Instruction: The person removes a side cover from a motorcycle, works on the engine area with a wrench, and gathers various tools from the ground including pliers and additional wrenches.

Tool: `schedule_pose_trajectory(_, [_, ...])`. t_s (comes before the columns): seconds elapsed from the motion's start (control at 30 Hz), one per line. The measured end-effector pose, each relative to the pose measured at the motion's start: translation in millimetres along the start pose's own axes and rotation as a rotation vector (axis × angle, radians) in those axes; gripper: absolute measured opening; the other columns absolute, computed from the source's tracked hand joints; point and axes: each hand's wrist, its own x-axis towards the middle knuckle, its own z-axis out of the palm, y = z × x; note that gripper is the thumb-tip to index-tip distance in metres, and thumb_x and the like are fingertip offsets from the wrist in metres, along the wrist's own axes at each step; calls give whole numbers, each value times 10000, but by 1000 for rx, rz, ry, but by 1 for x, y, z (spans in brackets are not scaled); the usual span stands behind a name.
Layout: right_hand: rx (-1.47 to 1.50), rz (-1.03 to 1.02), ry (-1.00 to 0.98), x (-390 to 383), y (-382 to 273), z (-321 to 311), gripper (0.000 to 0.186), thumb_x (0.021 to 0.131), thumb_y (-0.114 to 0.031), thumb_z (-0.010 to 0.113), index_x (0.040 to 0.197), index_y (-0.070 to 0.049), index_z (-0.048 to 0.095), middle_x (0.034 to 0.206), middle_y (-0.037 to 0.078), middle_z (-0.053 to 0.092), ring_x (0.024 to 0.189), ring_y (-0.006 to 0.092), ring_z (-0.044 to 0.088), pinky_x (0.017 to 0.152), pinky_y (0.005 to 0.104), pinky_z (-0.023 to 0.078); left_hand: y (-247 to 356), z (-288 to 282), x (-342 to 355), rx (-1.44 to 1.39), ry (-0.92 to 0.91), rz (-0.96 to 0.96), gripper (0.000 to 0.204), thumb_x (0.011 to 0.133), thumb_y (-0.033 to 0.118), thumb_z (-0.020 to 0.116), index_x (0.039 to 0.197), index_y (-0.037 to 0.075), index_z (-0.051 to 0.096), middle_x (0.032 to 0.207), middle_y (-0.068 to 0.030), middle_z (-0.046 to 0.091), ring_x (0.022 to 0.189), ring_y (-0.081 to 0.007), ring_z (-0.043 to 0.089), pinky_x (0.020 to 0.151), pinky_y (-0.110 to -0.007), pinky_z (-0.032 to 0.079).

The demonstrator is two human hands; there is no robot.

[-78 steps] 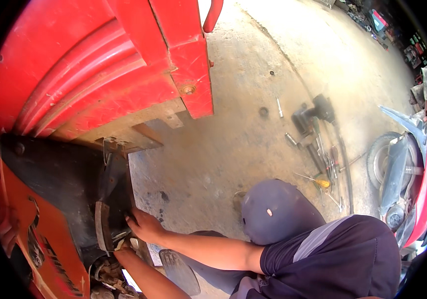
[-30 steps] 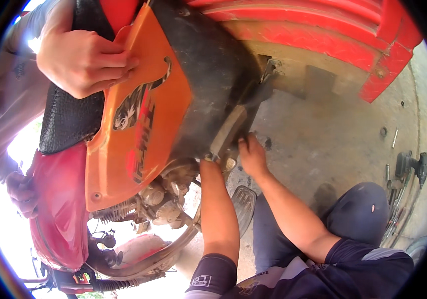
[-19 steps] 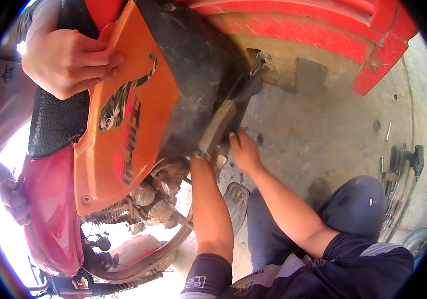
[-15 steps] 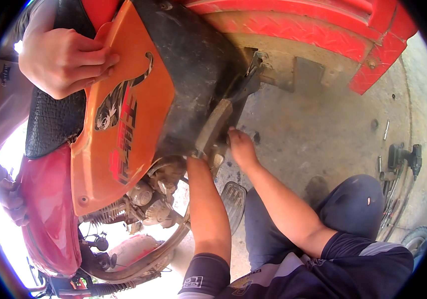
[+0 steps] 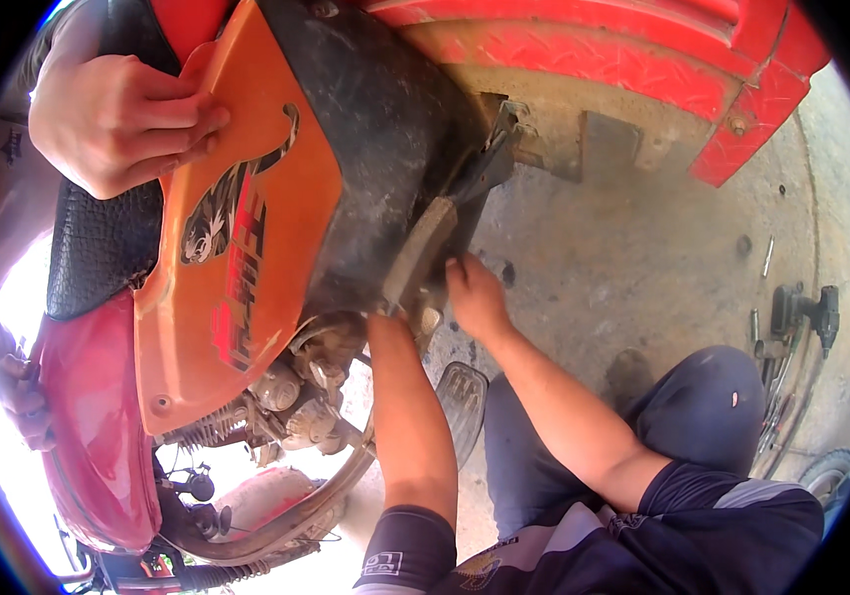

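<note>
An orange side panel [image 5: 276,228] with a tiger decal covers the flank of a red motorcycle. My left hand [image 5: 388,323] reaches in beneath a dusty metal bar [image 5: 421,253] below the black plastic cover [image 5: 385,129]; its fingers are hidden behind these parts. On the bar's right side is my right hand [image 5: 480,300], its fingers curled in close against the underside. Whatever it grips is too hidden to make out. The engine [image 5: 291,397] shows just left of my left forearm, and a ridged black footboard [image 5: 462,412] lies between my arms.
Another person's hand [image 5: 118,124] rests by the panel's upper edge, and a second one [image 5: 23,397] touches the red fuel tank [image 5: 98,426]. A red metal frame [image 5: 584,59] spans the top. On the concrete floor at right lie a power tool [image 5: 822,319] and several metal tools.
The motorcycle and the other person's upper hand have shifted slightly left in view. My right hand has moved slightly left, staying near the bar; my left hand stays under it.
</note>
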Motion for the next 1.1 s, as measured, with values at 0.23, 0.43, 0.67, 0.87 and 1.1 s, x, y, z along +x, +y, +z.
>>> schedule_pose_trajectory(0.23, [-249, -258, 104, -5, -10, -4, 432, 1020, -361, 500, 865, 17, 640, 811, 249, 680, 868, 446, 664, 758, 516, 497, 2, -4, -6, 2, 8, 2, 472, 1032, 257, 473, 1456, 51, 468, 1473, -131, 503, 1351, -304, 476, 1166, -448, 359])
schedule_pose_trajectory(0.43, [217, 243, -95, 9, -4, -2, 378, 1014, -322, 500, 873, 3, 632, 880, 285, 681, 905, 513, 622, 774, 570, 487, 1, -3, -2, -1, 6, 1, 465, 1031, 250, 474, 1451, 48, 471, 1466, -132, 508, 1345, -305, 480, 1162, -447, 364])
schedule_pose_trajectory(0.67, [-71, -44, 12, 2, -4, -2, 374, 1019, -335, 513, 901, 1, 627, 852, 246, 684, 831, 463, 655, 701, 516, 499, 0, -6, -4, 1, 14, 8, 458, 1030, 242, 474, 1444, 46, 475, 1458, -133, 513, 1339, -305, 485, 1158, -446, 369])
schedule_pose_trajectory(0.87, [-299, -395, 55, -1, -2, -8, 389, 1023, -349, 512, 842, -9, 567, 824, 205, 660, 787, 406, 660, 649, 464, 491, 1, -5, -5, 13, 7, 15, 452, 1030, 236, 475, 1438, 43, 479, 1450, -134, 517, 1333, -306, 489, 1154, -445, 374])
schedule_pose_trajectory(1.1, [66, 79, -162, 4, -9, -15, 308, 1007, -330, 523, 1009, -26, 575, 952, 273, 678, 903, 492, 638, 741, 552, 497, 3, -10, -5, 10, 11, 21, 444, 1029, 228, 475, 1431, 41, 483, 1442, -135, 522, 1326, -306, 494, 1150, -444, 379])
